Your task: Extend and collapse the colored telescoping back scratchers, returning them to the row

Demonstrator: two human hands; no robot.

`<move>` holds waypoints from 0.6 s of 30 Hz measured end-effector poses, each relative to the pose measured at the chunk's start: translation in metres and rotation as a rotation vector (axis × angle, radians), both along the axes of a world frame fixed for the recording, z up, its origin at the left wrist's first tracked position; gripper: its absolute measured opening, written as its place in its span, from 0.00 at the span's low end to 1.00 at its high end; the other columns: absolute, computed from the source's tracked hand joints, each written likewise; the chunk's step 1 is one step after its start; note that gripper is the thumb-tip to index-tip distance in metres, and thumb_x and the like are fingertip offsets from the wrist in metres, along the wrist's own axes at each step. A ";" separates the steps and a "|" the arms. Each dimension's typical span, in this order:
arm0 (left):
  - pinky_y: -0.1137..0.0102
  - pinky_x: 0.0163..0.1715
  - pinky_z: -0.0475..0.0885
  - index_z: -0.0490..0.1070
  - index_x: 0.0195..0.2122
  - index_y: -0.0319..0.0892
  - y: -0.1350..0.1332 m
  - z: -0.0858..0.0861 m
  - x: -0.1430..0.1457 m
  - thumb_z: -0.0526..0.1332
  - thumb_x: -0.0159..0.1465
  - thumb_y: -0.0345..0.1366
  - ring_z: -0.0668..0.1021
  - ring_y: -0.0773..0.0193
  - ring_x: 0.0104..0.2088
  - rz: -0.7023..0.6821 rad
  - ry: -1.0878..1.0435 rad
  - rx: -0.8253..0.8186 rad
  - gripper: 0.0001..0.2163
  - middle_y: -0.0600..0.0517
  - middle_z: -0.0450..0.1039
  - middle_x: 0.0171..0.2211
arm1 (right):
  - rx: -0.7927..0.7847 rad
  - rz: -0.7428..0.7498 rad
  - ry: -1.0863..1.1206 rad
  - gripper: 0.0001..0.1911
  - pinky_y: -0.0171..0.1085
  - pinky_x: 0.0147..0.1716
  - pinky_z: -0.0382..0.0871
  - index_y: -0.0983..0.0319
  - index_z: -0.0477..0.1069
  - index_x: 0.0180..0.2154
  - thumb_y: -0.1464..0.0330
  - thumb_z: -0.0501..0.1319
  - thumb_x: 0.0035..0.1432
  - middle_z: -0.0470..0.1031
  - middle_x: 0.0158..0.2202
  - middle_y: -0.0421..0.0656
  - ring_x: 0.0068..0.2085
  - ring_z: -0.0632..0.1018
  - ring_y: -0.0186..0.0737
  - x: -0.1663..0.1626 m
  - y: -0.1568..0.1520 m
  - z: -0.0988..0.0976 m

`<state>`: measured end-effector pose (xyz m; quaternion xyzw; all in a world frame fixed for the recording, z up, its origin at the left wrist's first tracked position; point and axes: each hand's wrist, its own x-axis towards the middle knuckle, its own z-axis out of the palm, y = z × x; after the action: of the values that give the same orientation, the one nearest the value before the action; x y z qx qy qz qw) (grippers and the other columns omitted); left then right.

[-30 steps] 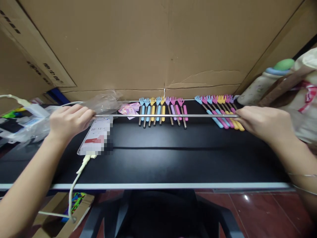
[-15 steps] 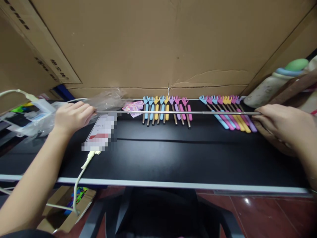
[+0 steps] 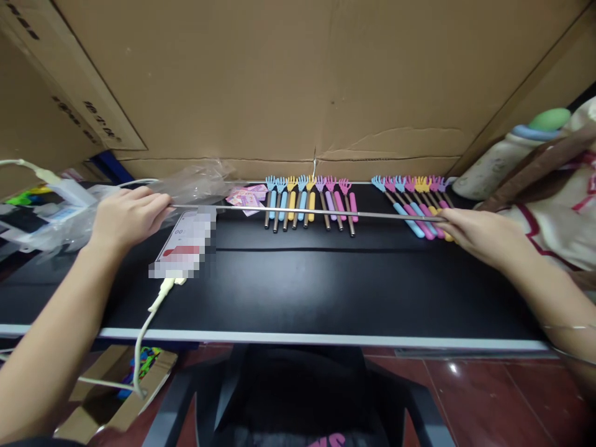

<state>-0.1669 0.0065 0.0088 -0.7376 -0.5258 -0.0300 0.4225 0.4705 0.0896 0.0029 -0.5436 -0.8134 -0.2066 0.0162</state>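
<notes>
A thin metal telescopic rod (image 3: 302, 212) stretches across above the black desk (image 3: 298, 292). My left hand (image 3: 128, 214) is closed round its left end. My right hand (image 3: 479, 233) pinches its right end, over a slanted group of several coloured hand-shaped back scratchers (image 3: 412, 202). A second row of several scratchers (image 3: 310, 202) lies at the middle back, under the rod.
A phone (image 3: 184, 245) on a white charging cable (image 3: 149, 323) lies near my left hand. Clear plastic bags (image 3: 195, 183) and pink packets (image 3: 244, 198) sit behind it. Cardboard walls (image 3: 298, 81) stand at the back. A bottle and a cloth bag (image 3: 549, 198) crowd the right.
The rod has got shorter: my right hand moved left along it, from the desk's right edge back over the slanted scratchers. My left hand stayed in place.
</notes>
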 end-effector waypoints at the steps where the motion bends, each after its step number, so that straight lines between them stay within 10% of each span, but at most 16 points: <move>1: 0.73 0.29 0.61 0.68 0.33 0.43 -0.001 0.001 0.001 0.50 0.72 0.39 0.70 0.64 0.31 0.009 0.038 0.019 0.13 0.53 0.72 0.28 | 0.048 0.001 -0.018 0.12 0.37 0.28 0.54 0.60 0.73 0.42 0.62 0.55 0.64 0.81 0.42 0.53 0.34 0.76 0.43 -0.001 -0.002 0.002; 18: 0.72 0.19 0.53 0.71 0.33 0.41 0.002 0.008 0.212 0.52 0.72 0.37 0.76 0.63 0.23 -0.392 -0.074 -0.349 0.12 0.52 0.73 0.21 | 0.111 0.341 -0.092 0.14 0.35 0.21 0.39 0.61 0.68 0.34 0.64 0.49 0.69 0.75 0.25 0.41 0.21 0.72 0.34 -0.168 -0.069 0.003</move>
<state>0.0447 0.0089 0.0164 -0.8855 -0.3853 -0.0469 0.2554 0.3025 0.0211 0.0059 -0.3860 -0.8810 -0.2701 0.0436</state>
